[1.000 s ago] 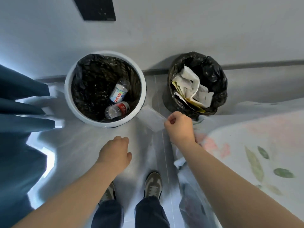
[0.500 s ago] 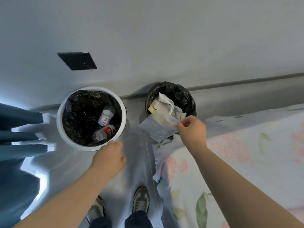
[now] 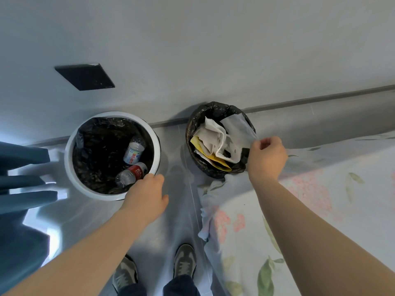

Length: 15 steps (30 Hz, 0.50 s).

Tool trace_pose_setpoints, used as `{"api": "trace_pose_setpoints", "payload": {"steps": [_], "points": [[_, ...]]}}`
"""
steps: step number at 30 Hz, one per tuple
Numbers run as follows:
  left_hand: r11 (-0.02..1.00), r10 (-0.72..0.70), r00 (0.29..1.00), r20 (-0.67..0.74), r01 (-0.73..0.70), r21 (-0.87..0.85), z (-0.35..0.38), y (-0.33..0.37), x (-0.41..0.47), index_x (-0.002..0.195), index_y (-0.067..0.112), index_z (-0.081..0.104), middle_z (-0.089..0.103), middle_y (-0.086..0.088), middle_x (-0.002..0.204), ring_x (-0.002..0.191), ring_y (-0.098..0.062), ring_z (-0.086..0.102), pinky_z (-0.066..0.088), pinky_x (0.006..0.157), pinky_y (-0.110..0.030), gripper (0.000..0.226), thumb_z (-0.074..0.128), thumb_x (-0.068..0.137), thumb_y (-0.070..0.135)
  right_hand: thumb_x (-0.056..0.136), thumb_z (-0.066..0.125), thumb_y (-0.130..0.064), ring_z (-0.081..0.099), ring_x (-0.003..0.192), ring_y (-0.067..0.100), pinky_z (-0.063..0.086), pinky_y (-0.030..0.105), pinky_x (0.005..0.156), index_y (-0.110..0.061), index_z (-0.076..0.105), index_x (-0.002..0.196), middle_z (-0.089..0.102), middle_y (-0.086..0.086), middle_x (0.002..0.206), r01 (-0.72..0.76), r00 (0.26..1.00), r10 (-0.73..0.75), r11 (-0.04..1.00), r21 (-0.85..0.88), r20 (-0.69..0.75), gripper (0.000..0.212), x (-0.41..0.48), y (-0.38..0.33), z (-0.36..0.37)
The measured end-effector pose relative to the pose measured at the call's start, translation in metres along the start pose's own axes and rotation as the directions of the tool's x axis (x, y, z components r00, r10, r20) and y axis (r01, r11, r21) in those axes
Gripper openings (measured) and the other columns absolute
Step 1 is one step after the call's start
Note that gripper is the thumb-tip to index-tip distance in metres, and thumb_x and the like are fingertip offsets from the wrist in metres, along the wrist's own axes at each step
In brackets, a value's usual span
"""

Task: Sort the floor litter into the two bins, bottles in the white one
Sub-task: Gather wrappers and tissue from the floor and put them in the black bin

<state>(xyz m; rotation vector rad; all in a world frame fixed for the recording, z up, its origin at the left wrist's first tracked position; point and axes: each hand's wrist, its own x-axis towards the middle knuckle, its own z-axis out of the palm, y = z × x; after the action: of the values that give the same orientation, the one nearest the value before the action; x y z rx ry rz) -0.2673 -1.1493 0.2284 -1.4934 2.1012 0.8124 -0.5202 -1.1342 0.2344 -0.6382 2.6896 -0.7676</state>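
A single wide-angle camera, worn on the head, is looking steeply down over the wearer's shoes (image 3: 184, 263) and facing the wall (image 3: 213, 50), sitting close enough that both forearms (image 3: 85, 253) are reaching the white bin (image 3: 68, 159), left, and the black bin (image 3: 213, 175), right, on the floor (image 3: 177, 210).

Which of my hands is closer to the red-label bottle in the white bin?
Left. The left hand is at the white bin's near rim, just beside the red-label bottle. The right hand is at the black-lined bin, pinching a pale sheet over it.
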Motion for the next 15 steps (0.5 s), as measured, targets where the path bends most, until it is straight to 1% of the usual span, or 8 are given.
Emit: {"api": "trace_pose_setpoints", "payload": {"steps": [3, 5, 7, 8, 10, 11, 13, 15], "points": [[1.000, -0.006, 1.000, -0.001, 0.006, -0.006, 0.002, -0.005, 0.004, 0.123, 0.014, 0.050, 0.053, -0.007, 0.119, 0.105, -0.028, 0.058, 0.049, 0.084, -0.036, 0.038, 0.054, 0.090, 0.033, 0.091, 0.050, -0.011, 0.051, 0.072, 0.020, 0.034, 0.025, 0.060, -0.009, 0.056, 0.091, 0.059, 0.006, 0.085, -0.014, 1.000, 0.014, 1.000, 0.006, 0.015, 0.006, 0.000, 0.000, 0.014], [1.000, -0.016, 1.000, 0.004, 0.017, -0.006, 0.003, -0.010, 0.006, 0.123, 0.014, 0.050, 0.053, -0.007, 0.119, 0.106, -0.028, 0.057, 0.049, 0.084, -0.036, 0.038, 0.054, 0.090, 0.033, 0.091, 0.050, -0.011, 0.055, 0.076, 0.021, 0.036, 0.026, 0.062, -0.005, 0.058, 0.103, 0.058, 0.004, 0.087, -0.046, 0.993, 0.046, 0.999, -0.003, 0.108, 0.016, -0.001, 0.000, 0.022], [1.000, -0.023, 1.000, 0.004, 0.023, -0.008, 0.003, -0.015, 0.008, 0.122, 0.013, 0.051, 0.054, -0.007, 0.118, 0.106, -0.029, 0.057, 0.049, 0.084, -0.036, 0.038, 0.055, 0.090, 0.033, 0.093, 0.051, -0.014, 0.052, 0.069, 0.014, 0.035, 0.024, 0.058, -0.005, 0.054, 0.123, 0.052, -0.002, 0.083, -0.058, 0.965, 0.069, 0.997, -0.051, 0.251, 0.032, -0.002, 0.000, 0.030], [1.000, -0.025, 1.000, 0.002, 0.025, -0.010, 0.002, -0.017, 0.008, 0.120, 0.013, 0.052, 0.054, -0.007, 0.117, 0.105, -0.029, 0.057, 0.049, 0.084, -0.036, 0.037, 0.056, 0.090, 0.032, 0.094, 0.050, -0.015, 0.047, 0.064, 0.008, 0.033, 0.023, 0.054, -0.006, 0.051, 0.129, 0.048, -0.006, 0.079, -0.054, 0.953, 0.074, 0.996, -0.077, 0.294, 0.036, -0.002, 0.000, 0.033], [1.000, -0.023, 1.000, 0.001, 0.023, -0.004, 0.000, -0.021, 0.009, 0.119, 0.013, 0.052, 0.054, -0.007, 0.116, 0.105, -0.029, 0.056, 0.048, 0.084, -0.036, 0.035, 0.056, 0.089, 0.033, 0.095, 0.050, -0.015, 0.045, 0.063, 0.005, 0.035, 0.022, 0.055, -0.006, 0.049, 0.133, 0.047, -0.006, 0.078, -0.046, 0.948, 0.076, 0.994, -0.102, 0.308, 0.040, -0.003, -0.001, 0.036], [1.000, -0.020, 1.000, -0.002, 0.020, -0.001, -0.001, -0.022, 0.009, 0.119, 0.014, 0.052, 0.054, -0.007, 0.118, 0.107, -0.029, 0.056, 0.048, 0.085, -0.036, 0.036, 0.056, 0.090, 0.033, 0.094, 0.050, -0.015, 0.049, 0.067, 0.009, 0.039, 0.024, 0.060, -0.006, 0.050, 0.133, 0.053, -0.002, 0.084, -0.037, 0.946, 0.070, 0.993, -0.109, 0.317, 0.040, -0.005, -0.003, 0.035], [1.000, -0.018, 1.000, -0.006, 0.018, -0.009, -0.005, -0.023, 0.009, 0.122, 0.013, 0.051, 0.053, -0.008, 0.122, 0.111, -0.029, 0.055, 0.048, 0.089, -0.037, 0.038, 0.056, 0.090, 0.033, 0.093, 0.052, -0.017, 0.056, 0.087, 0.019, 0.042, 0.028, 0.071, -0.007, 0.051, 0.132, 0.060, 0.007, 0.108, 0.005, 0.937, 0.046, 0.990, -0.144, 0.346, 0.040, -0.008, -0.006, 0.030], [1.000, -0.016, 1.000, -0.009, 0.015, -0.026, -0.010, -0.023, 0.007, 0.123, 0.012, 0.051, 0.052, -0.008, 0.126, 0.114, -0.029, 0.053, 0.048, 0.092, -0.039, 0.039, 0.057, 0.089, 0.032, 0.093, 0.053, -0.017, 0.057, 0.100, 0.023, 0.042, 0.029, 0.075, -0.008, 0.053, 0.131, 0.058, 0.009, 0.124, 0.106, 0.923, -0.023, 0.975, -0.197, 0.383, 0.039, -0.014, -0.008, 0.024]]}}
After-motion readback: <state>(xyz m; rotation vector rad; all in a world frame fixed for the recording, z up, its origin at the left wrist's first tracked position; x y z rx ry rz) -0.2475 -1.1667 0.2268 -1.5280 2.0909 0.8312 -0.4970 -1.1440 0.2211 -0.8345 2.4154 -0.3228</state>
